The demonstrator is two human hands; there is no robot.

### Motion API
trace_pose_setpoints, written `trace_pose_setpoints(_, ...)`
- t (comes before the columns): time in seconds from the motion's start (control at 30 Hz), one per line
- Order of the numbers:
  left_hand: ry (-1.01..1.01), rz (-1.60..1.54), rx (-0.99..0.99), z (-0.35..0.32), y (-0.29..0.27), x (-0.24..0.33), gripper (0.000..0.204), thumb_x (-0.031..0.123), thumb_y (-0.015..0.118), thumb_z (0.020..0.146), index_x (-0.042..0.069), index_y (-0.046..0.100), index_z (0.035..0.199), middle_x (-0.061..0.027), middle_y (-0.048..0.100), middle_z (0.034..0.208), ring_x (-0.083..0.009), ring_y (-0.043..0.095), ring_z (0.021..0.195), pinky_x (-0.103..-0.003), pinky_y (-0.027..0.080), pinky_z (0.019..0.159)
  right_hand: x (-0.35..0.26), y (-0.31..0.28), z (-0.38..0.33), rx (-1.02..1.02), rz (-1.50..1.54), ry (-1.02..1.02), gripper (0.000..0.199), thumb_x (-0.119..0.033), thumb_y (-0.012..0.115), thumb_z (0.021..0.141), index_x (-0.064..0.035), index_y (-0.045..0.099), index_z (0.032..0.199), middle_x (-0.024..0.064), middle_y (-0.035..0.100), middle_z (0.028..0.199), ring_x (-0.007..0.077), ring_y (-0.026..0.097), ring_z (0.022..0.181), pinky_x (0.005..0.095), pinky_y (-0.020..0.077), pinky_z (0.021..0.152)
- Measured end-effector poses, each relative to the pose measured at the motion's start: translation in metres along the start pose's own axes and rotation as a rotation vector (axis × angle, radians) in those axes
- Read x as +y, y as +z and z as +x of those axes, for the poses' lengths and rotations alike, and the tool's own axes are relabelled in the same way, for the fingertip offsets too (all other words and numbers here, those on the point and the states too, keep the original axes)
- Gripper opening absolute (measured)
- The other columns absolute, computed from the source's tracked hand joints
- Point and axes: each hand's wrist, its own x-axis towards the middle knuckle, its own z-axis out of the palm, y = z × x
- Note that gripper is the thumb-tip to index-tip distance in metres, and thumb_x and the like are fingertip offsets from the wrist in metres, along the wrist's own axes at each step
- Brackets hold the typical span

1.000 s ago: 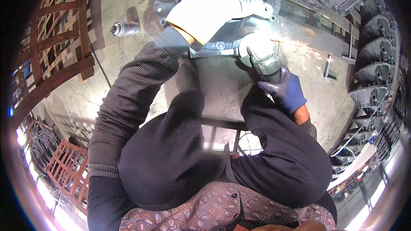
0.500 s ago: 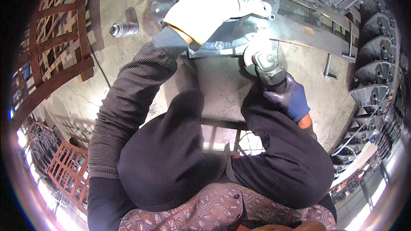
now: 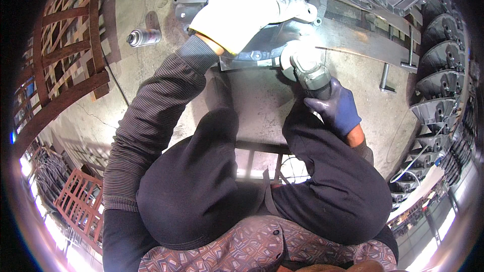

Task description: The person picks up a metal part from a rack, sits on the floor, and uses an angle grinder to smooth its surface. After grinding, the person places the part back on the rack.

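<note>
A grey metal casting (image 3: 258,54), like a machine housing with bolt holes along its flange, lies at the top of the view. My left hand (image 3: 237,12), in a white glove washed out by glare, is closed on the casting, its thumb side toward a lug at the right; some fingertips are hidden. In my right hand (image 3: 337,108), gloved in blue, is an angle grinder (image 3: 311,74), wrapped round its dark body. The grinder's pale disc (image 3: 289,61) is at the casting's lower right edge; glare hides whether they touch.
A spray can (image 3: 143,38) lies on the concrete floor to the left, near a rusty metal rack (image 3: 70,48). On the right are a flat metal plate (image 3: 363,43), a T-shaped metal bar (image 3: 385,77) and a row of stacked castings (image 3: 441,85). My knees are below the work.
The grinder and my right hand have shifted slightly up and left along the casting's edge. My left hand stays on the casting.
</note>
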Motion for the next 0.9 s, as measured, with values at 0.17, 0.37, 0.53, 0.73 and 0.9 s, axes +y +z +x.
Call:
trace_pose_setpoints(0.17,0.05,0.109,0.018,0.002,-0.001,0.0,0.046,0.05,0.064,0.101,0.006,0.07,0.114,-0.0097,0.072,0.083,-0.024,0.075,0.074,-0.036,0.057,0.07,-0.001,0.001,0.004,-0.018,0.017,0.019,0.092,-0.056,0.091,0.077,0.0054,0.062,0.138,0.0315,0.076,0.114,0.0445,0.076,0.109,0.0468,0.0603,0.093)
trace_pose_setpoints(0.37,0.002,-0.011,0.055,-0.003,0.001,0.0,0.039,0.041,0.066,0.101,0.006,0.07,0.117,-0.0115,0.074,0.086,-0.0259,0.076,0.077,-0.037,0.058,0.073,-0.008,0.0,0.006,-0.014,0.068,-0.005,0.088,-0.056,0.092,0.076,0.0011,0.064,0.137,0.0279,0.077,0.115,0.042,0.076,0.109,0.0461,0.0603,0.094)
trace_pose_setpoints(0.53,-0.028,0.0,0.004,-0.001,0.001,-0.002,0.054,0.057,0.062,0.102,0.007,0.074,0.117,-0.0086,0.075,0.083,-0.0215,0.076,0.074,-0.037,0.056,0.068,-0.011,-0.005,0.0,-0.022,0.022,0.005,0.084,-0.051,0.093,0.076,0.0001,0.065,0.136,0.0266,0.077,0.115,0.0416,0.076,0.109,0.0455,0.0605,0.094)
trace_pose_setpoints(0.73,0.072,0.033,0.123,-0.003,-0.007,0.001,0.046,0.049,0.064,0.102,0.006,0.069,0.116,-0.0109,0.073,0.086,-0.0247,0.075,0.078,-0.038,0.058,0.073,-0.007,-0.006,-0.016,0.028,0.01,-0.08,0.081,-0.048,0.093,0.077,0.0014,0.065,0.135,0.0272,0.077,0.114,0.0426,0.076,0.109,0.0465,0.0604,0.094)
trace_pose_setpoints(0.9,0.034,0.025,0.064,-0.002,-0.004,-0.001,0.049,0.053,0.063,0.102,0.006,0.071,0.115,-0.0084,0.072,0.08,-0.0224,0.074,0.074,-0.037,0.056,0.07,-0.006,-0.005,-0.005,0.0,0.002,-0.029,0.085,-0.053,0.091,0.078,0.0043,0.064,0.134,0.0307,0.076,0.112,0.0451,0.075,0.109,0.0469,0.0601,0.092)
